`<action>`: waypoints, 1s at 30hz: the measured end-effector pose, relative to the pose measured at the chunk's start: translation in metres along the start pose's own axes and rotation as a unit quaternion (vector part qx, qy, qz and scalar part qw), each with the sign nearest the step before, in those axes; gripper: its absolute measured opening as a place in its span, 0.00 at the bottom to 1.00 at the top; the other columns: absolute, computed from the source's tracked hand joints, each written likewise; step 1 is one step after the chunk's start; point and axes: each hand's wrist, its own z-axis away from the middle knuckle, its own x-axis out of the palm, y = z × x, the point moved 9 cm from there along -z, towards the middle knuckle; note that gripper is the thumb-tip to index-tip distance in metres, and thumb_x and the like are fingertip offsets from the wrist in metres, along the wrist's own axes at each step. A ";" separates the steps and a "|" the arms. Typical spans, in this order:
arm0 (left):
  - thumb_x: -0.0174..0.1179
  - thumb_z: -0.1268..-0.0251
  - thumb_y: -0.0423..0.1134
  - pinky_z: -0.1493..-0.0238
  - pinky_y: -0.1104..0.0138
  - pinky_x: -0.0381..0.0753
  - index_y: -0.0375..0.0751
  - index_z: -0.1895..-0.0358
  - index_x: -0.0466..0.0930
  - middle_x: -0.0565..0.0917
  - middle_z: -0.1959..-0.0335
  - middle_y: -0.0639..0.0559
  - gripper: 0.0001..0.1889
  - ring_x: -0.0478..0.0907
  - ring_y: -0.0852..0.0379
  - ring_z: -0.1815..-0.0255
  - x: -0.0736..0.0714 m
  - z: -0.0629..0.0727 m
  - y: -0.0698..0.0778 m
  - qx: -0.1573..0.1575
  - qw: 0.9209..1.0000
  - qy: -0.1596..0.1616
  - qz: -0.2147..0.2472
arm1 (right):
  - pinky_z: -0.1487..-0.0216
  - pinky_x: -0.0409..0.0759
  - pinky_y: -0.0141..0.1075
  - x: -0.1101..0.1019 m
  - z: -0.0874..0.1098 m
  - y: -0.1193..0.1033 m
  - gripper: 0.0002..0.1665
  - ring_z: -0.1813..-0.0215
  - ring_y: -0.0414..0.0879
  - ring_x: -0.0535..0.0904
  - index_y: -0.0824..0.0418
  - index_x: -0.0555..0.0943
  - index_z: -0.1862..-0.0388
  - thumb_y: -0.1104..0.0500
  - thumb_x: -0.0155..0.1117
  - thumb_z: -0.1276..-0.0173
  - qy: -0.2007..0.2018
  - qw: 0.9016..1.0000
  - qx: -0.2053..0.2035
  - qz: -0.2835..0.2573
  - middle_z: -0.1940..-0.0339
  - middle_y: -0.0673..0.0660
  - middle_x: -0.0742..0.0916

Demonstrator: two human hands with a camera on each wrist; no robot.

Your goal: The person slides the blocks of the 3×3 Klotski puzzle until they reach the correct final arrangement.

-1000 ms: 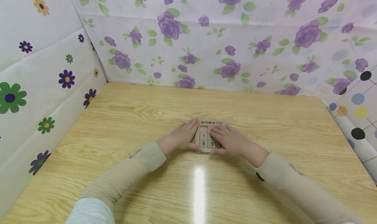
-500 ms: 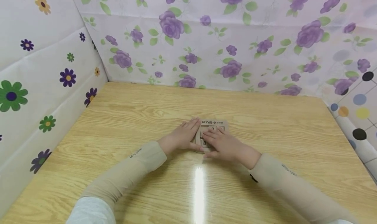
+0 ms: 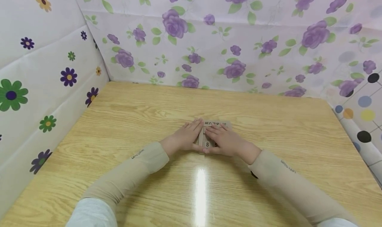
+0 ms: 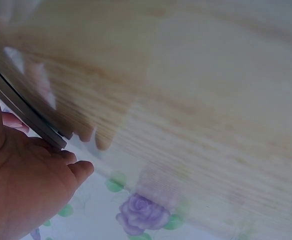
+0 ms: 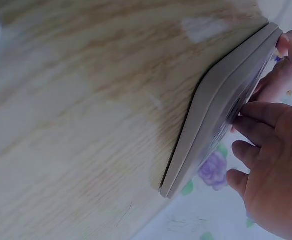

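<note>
A number sliding puzzle [image 3: 201,139] with a dark printed heading lies flat on the wooden table. Its tile 8 [image 3: 207,144] shows at lower left, part of a 5 beside it. My left hand [image 3: 185,136] lies along the puzzle's left edge, fingers straight, thumb at the lower left corner. Over the tiles rests my right hand [image 3: 228,140], its extended fingertips touching them near the upper left and hiding most numbers. The two thumbs meet near the bottom edge. In the right wrist view, the puzzle's frame [image 5: 206,110] appears side-on, with the right fingertips against its face.
The wood-grain table [image 3: 143,104] spreads around the puzzle, with a bright light reflection [image 3: 201,194] in front. A purple-flowered cloth [image 3: 209,48] hangs behind it. Patterned cloths [image 3: 53,87] also line the left and right sides.
My right hand slid left across the tiles, then slightly away from me; the tiles showing changed, and a tile now sits at the upper left. The left hand kept its place on the puzzle's edge.
</note>
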 end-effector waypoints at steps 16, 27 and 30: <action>0.54 0.46 0.71 0.23 0.53 0.42 0.35 0.24 0.35 0.37 0.22 0.42 0.60 0.36 0.47 0.22 -0.002 0.001 0.001 -0.003 1.000 0.002 -0.004 | 0.24 0.48 0.57 -0.001 0.020 0.004 0.45 0.24 0.60 0.54 0.67 0.64 0.29 0.35 0.52 0.32 0.020 1.000 -0.001 0.014 0.27 0.63 0.66; 0.54 0.47 0.72 0.23 0.53 0.42 0.36 0.24 0.34 0.36 0.22 0.42 0.60 0.36 0.47 0.22 0.000 -0.001 -0.001 -0.004 1.000 0.004 -0.001 | 0.24 0.48 0.56 0.002 0.033 0.003 0.44 0.25 0.60 0.56 0.67 0.65 0.31 0.36 0.52 0.32 0.017 1.000 0.003 0.024 0.27 0.63 0.67; 0.54 0.47 0.72 0.23 0.53 0.42 0.36 0.24 0.35 0.37 0.22 0.42 0.60 0.36 0.47 0.22 0.000 -0.001 0.000 -0.002 1.000 0.005 0.001 | 0.24 0.48 0.56 0.002 0.030 -0.001 0.44 0.25 0.60 0.55 0.67 0.64 0.30 0.35 0.51 0.32 0.014 1.000 0.003 0.019 0.27 0.62 0.66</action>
